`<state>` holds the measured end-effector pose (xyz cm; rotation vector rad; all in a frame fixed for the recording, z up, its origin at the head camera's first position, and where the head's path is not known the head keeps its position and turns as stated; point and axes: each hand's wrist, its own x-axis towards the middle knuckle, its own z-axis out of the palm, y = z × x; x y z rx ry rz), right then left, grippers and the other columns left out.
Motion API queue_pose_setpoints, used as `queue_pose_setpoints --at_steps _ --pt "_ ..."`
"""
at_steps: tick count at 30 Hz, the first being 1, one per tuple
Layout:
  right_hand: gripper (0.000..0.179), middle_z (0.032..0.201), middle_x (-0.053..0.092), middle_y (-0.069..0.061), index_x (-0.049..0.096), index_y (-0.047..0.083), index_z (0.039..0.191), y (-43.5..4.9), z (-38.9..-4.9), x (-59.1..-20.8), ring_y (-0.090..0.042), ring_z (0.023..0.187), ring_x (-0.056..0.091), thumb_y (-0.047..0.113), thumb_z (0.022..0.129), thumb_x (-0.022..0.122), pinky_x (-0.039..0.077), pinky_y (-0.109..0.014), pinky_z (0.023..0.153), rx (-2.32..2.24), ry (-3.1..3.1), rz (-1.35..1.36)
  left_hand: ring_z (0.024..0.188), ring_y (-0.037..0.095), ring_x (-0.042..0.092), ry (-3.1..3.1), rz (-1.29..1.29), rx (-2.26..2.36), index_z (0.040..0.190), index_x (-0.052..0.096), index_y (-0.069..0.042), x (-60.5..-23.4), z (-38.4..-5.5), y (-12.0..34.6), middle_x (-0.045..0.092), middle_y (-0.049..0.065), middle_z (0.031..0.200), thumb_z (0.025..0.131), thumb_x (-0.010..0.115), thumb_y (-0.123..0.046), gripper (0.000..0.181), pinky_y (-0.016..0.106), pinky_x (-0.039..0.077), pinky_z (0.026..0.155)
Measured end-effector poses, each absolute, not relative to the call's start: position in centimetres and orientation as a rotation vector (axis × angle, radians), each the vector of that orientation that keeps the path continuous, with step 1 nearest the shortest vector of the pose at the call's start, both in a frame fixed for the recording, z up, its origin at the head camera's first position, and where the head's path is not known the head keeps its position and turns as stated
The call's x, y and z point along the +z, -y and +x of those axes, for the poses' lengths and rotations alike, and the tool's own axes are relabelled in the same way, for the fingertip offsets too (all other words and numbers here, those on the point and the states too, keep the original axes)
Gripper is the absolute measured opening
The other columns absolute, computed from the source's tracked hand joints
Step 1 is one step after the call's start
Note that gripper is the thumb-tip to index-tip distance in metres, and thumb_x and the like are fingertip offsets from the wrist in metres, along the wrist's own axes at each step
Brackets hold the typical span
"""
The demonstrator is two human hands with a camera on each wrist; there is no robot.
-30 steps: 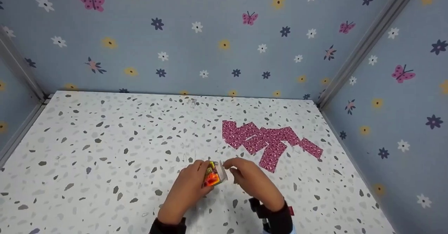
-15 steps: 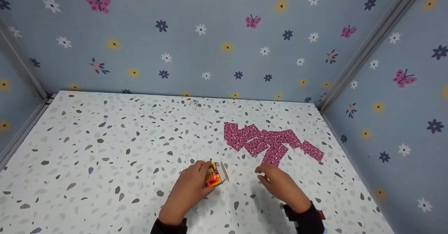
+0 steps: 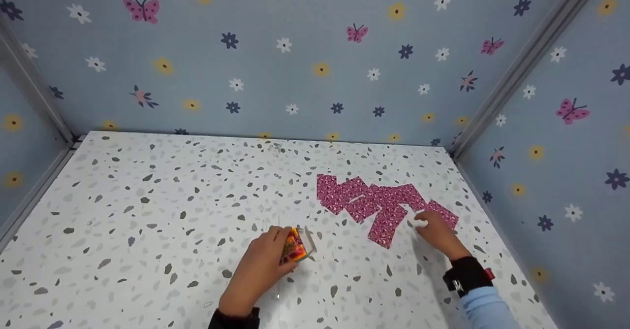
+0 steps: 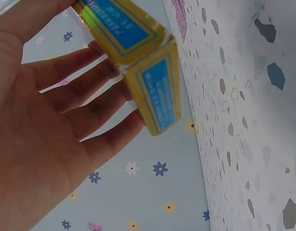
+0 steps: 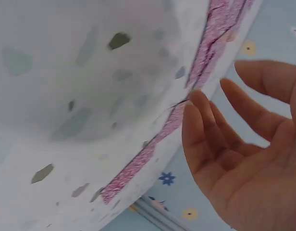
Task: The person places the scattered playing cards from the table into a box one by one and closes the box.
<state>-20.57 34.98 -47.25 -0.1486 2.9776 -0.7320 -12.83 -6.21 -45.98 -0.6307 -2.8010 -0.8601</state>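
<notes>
My left hand (image 3: 261, 267) holds a small card box (image 3: 295, 245) near the middle front of the table. Red, orange and yellow print covers its upward side, and a pale flap stands out at its right end. In the left wrist view, the card box (image 4: 153, 86) shows yellow sides with blue panels, between thumb and fingers. My right hand (image 3: 440, 235), at the right, pinches a thin white card (image 3: 421, 222), seen almost edge-on. Just beyond and beside it lie several pink patterned cards (image 3: 387, 225), flat and partly overlapping. My fingers hide part of the rightmost one.
The white speckled tabletop (image 3: 162, 206) ends at a blue flowered back wall (image 3: 256, 63). A similar wall (image 3: 571, 171) closes the right side, with a grey corner post (image 3: 521, 68) between them.
My right hand has moved from the box's open end rightward and forward to the right end of the pink cards. My left hand stays nearly in place, holding the box.
</notes>
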Motion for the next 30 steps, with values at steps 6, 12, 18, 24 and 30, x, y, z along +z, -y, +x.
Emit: queue_pose_setpoints --at_steps 6,12,18,24,30 --pt "0.047 0.127 0.030 -0.043 0.029 -0.021 0.130 -38.4 -22.5 -47.7 -0.053 0.115 0.038 0.004 0.092 0.042 0.035 -0.059 0.096 -0.661 -3.017 0.090 0.092 0.024 0.057 2.804 -0.644 -0.849 0.125 0.051 -0.001 -46.2 -12.8 6.0 0.056 0.011 0.109 0.075 0.076 -0.032 0.064 0.043 0.048 0.081" --pt "0.061 0.141 0.005 -0.045 0.008 -0.022 0.137 -40.9 -23.5 -48.1 -0.056 0.130 0.015 0.011 0.094 0.036 0.019 -0.059 0.109 -0.700 -2.925 0.248 0.092 0.025 0.057 2.835 -0.635 -0.828 0.125 0.051 -0.001 -46.2 -12.8 5.9 0.056 0.011 0.109 0.075 0.075 -0.032 0.064 0.042 0.048 0.082" --pt "0.065 0.143 0.006 -0.042 0.005 -0.020 0.139 -41.7 -23.6 -48.4 -0.055 0.133 0.012 0.013 0.094 0.038 0.015 -0.058 0.111 -0.691 -2.840 0.274 0.096 0.026 0.058 2.846 -0.630 -0.820 0.123 0.052 0.000 -46.2 -12.7 5.7 0.057 0.011 0.110 0.074 0.076 -0.033 0.063 0.044 0.047 0.084" --pt "0.059 0.138 0.028 -0.040 0.018 -0.017 0.138 -41.8 -23.6 -48.6 -0.052 0.127 0.031 0.018 0.096 0.037 0.029 -0.059 0.104 -0.675 -2.841 0.277 0.096 0.025 0.058 2.859 -0.610 -0.820 0.122 0.053 -0.001 -46.2 -12.7 5.7 0.057 0.011 0.110 0.075 0.076 -0.032 0.061 0.044 0.047 0.084" --pt "0.026 0.091 0.056 -0.028 0.049 -0.014 0.101 -42.0 -24.0 -49.2 -0.035 0.079 0.056 0.009 0.089 0.048 0.046 -0.045 0.069 -0.603 -3.010 0.164 0.097 0.025 0.058 2.883 -0.603 -0.826 0.123 0.052 -0.002 -46.1 -12.8 5.8 0.057 0.011 0.110 0.075 0.075 -0.035 0.062 0.044 0.046 0.085"
